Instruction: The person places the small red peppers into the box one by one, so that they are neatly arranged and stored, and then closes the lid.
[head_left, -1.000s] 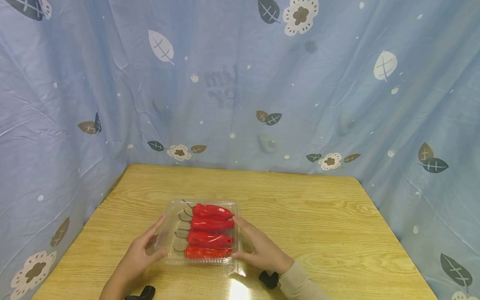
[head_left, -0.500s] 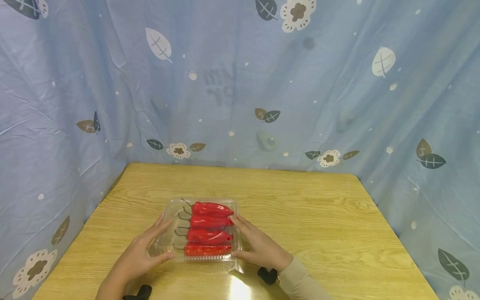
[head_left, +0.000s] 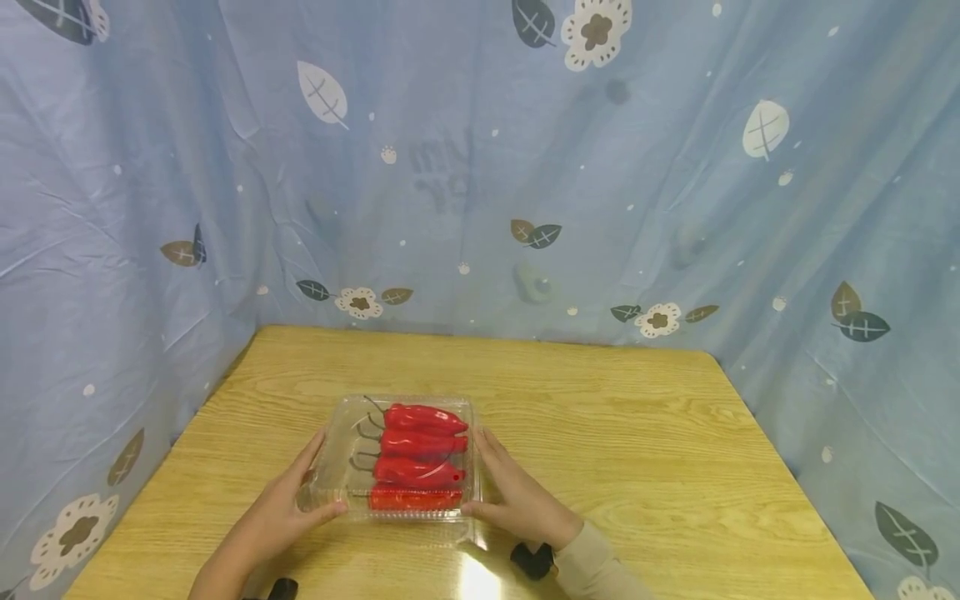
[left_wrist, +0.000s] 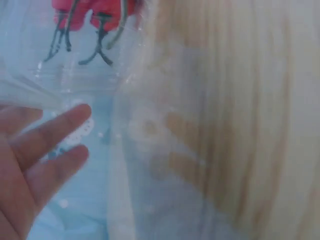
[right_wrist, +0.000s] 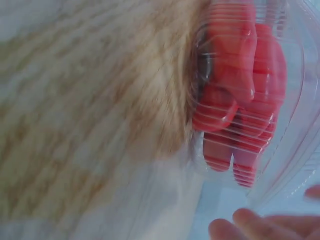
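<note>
A clear plastic clamshell box (head_left: pixel 337 450) stands on the table, its lid lying over several red chili peppers (head_left: pixel 416 471) with thin dark stems. My left hand (head_left: pixel 273 517) is at the box's left side, thumb near the front edge; in the left wrist view, the fingers of that hand (left_wrist: pixel 42 155) are spread and fairly straight beside the plastic box (left_wrist: pixel 95 80). At the right side lies my right hand (head_left: pixel 528 504), fingers extended along the edge, thumb by the front right corner. The right wrist view shows its fingertips (right_wrist: pixel 270 227) close to the box (right_wrist: pixel 297 130); contact is unclear.
The wood-grain table (head_left: pixel 637 450) extends behind the box and to its right. A blue patterned curtain (head_left: pixel 450 167) hangs around the back and sides. Dark straps or mounts (head_left: pixel 534 560) show at the wrists.
My left fingers came over the lid's left part, then drew back to the side. The right fingertips slid from the lid's right edge to just outside it. The box stays in place.
</note>
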